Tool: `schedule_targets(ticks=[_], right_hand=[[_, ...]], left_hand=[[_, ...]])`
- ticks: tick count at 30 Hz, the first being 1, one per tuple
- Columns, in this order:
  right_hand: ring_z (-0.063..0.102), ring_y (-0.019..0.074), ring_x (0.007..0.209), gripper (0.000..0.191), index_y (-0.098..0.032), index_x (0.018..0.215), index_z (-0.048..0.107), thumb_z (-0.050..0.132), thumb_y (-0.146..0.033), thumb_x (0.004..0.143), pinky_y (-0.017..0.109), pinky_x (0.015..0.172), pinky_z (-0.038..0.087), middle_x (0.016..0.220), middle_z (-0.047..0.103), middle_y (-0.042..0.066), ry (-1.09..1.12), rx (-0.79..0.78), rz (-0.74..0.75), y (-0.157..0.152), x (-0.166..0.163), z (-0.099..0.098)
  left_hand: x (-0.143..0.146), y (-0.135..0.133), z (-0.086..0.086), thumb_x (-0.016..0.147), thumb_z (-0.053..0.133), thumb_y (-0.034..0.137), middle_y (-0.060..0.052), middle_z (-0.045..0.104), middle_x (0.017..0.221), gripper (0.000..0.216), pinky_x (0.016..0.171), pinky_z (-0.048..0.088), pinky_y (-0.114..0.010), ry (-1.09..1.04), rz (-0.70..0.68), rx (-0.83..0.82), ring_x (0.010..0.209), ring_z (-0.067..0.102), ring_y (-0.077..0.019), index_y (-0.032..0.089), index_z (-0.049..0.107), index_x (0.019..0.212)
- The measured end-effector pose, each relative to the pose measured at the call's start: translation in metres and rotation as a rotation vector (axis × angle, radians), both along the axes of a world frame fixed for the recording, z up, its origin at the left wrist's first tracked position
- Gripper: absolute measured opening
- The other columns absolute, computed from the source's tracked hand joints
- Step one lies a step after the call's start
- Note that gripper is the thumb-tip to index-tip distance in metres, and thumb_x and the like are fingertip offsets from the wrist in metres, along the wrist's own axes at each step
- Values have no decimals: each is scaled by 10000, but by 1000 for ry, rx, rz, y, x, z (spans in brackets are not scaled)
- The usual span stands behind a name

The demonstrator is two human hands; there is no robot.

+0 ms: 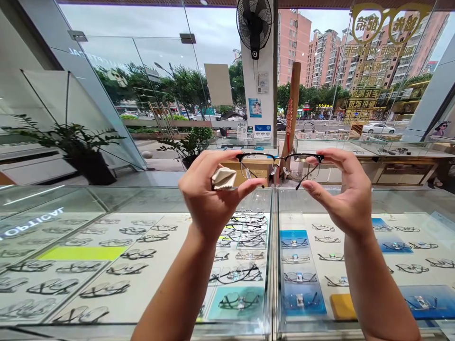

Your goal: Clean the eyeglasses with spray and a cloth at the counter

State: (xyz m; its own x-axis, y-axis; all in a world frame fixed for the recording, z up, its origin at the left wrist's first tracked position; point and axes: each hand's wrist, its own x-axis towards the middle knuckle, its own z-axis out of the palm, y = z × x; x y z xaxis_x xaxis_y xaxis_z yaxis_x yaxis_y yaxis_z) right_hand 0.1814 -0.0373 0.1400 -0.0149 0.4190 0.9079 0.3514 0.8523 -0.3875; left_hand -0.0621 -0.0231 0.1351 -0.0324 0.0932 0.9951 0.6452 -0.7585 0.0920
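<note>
A pair of eyeglasses [280,157] with dark upper rims is held up level above the display case, its temples folded behind the lenses. My left hand [209,194] grips the left end between fingers and thumb. Tucked in that same palm is a crumpled pale cloth [223,179]. At the other end, my right hand [350,194] pinches the frame's corner with its fingertips, the thumb just below the lens. Through the clear lenses the shop background shows.
Under my arms runs a glass display case [142,201] with rows of eyeglasses inside. A yellow case [343,307] lies in it. Beyond stand potted plants [88,156], a wooden post [293,94], more counters [394,149] and a wall fan [254,26] on a pillar before the windows.
</note>
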Motion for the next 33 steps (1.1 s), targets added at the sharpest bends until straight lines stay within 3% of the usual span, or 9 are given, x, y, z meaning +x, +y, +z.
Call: schedule_targets(ticks=[6, 17, 33], right_hand=[[691, 253, 1108, 439, -313, 1219, 654, 837, -431, 838, 468, 1082, 556, 1224, 700, 47, 60, -33, -19, 0, -4, -1], [710, 237, 1085, 439, -268, 1179, 653, 853, -422, 820, 441, 1010, 585, 1130, 744, 46, 101, -86, -100, 1, -8, -4], [720, 252, 1049, 466, -248, 1228, 705, 806, -497, 848, 471, 953, 602, 1150, 761, 69, 29, -116, -186, 8, -5, -4]], left_hand=[[5, 6, -2, 800, 851, 553, -62, 752, 1034, 516, 861, 590, -365, -53, -36, -75, 920, 715, -221, 220, 711, 1168], [8, 7, -7, 817, 852, 507, -53, 742, 1017, 478, 743, 555, -300, -95, -27, -145, 840, 684, -184, 206, 706, 1158], [11, 7, -7, 783, 874, 532, -67, 733, 1025, 508, 858, 568, -374, -64, 92, 41, 956, 700, -236, 201, 691, 1123]])
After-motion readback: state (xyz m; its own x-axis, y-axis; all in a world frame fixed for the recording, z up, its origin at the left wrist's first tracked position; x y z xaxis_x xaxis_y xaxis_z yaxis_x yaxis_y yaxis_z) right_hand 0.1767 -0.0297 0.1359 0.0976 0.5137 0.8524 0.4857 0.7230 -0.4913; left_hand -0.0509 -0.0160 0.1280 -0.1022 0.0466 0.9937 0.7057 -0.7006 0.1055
